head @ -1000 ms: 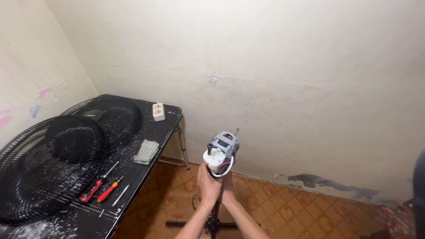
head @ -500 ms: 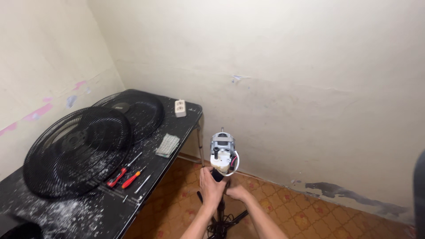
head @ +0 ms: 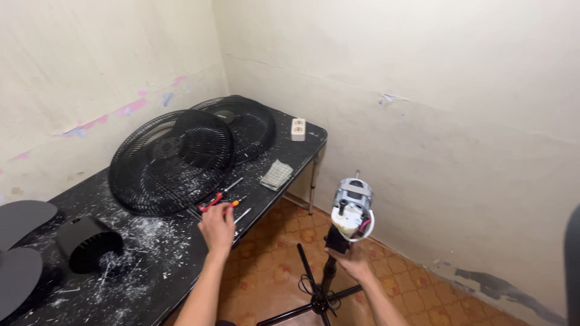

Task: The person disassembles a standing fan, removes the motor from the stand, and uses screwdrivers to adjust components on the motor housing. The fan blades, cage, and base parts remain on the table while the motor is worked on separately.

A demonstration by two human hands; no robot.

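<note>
A bare fan motor [head: 351, 207] sits on top of a black stand pole [head: 329, 273]. My right hand [head: 352, 261] grips the black neck just under the motor. My left hand [head: 217, 227] reaches over the black table's [head: 158, 270] front edge, fingers resting on an orange-handled screwdriver [head: 229, 206]. A red-handled tool [head: 209, 202] and a thin metal tool [head: 242, 215] lie right beside it. Whether the fingers have closed around the screwdriver is hidden.
Two black fan grilles [head: 172, 159] lie on the table, one overlapping the other. A grey cloth [head: 277, 174], a white socket block [head: 298, 128], a black motor cover [head: 88, 243] and grey fan blades [head: 18, 244] also sit there. The stand's legs [head: 302, 306] spread on the tiled floor.
My left hand has left the stand and reached left to the tools on the table. The view has swung left, showing more of the table. My right hand still holds the stand.
</note>
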